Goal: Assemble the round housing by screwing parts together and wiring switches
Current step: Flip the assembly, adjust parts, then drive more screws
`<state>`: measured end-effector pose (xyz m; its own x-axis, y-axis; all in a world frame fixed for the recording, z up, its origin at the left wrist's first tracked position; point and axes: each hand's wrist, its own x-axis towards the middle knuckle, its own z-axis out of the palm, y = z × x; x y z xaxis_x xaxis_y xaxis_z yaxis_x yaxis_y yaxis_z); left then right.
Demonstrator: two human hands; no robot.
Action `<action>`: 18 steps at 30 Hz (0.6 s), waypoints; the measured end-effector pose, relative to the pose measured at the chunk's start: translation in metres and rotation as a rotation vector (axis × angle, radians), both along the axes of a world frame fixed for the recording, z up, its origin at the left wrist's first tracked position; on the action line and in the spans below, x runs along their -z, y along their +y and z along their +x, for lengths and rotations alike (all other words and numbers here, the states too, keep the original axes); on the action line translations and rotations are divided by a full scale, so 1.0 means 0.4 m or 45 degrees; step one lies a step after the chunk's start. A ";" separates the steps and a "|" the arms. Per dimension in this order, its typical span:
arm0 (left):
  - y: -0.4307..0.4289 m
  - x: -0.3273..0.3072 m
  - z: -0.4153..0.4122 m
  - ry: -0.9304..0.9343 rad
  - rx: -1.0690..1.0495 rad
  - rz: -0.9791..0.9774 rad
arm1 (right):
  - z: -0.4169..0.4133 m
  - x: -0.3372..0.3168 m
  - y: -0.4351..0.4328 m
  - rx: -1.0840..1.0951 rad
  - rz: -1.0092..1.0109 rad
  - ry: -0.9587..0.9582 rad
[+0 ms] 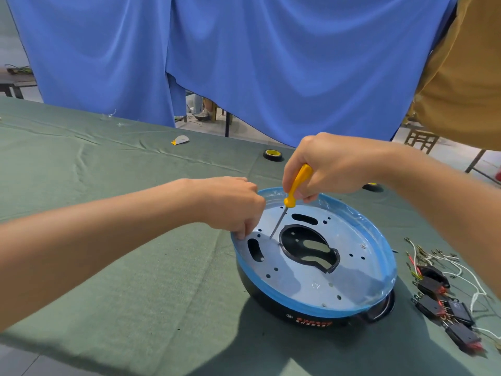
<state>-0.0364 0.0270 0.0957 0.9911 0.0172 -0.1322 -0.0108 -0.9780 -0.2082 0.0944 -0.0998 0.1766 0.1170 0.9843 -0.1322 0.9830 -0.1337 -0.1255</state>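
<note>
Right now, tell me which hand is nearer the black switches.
Right. The right hand holds the screwdriver over the far rim of the housing; the left hand holds its left rim, across it from the switches.

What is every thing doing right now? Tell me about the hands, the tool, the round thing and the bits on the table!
Housing, open side up on the table.
Metal plate, lying inside the housing.
Screwdriver, tilted, tip down on the metal plate.
Right hand, gripping the screwdriver's handle.
Left hand, fingers curled at the housing's rim; any grip hidden.
Switches, loose on the table, wires trailing.
Tape roll, lying flat.
</note>
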 end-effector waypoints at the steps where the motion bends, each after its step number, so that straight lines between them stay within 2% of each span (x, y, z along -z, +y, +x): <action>1: 0.004 0.001 -0.002 0.012 -0.008 -0.046 | -0.001 0.000 0.001 -0.005 0.006 -0.005; 5: 0.016 0.002 -0.006 0.033 -0.064 -0.212 | -0.007 0.000 0.004 -0.020 0.021 -0.011; 18: -0.004 0.028 -0.012 0.000 -0.076 -0.013 | -0.017 0.001 0.004 -0.050 0.063 0.067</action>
<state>-0.0410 0.0255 0.0845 0.9883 0.0752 -0.1329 0.0478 -0.9790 -0.1983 0.0876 -0.0984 0.1761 0.0726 0.9935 -0.0881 0.9793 -0.0878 -0.1825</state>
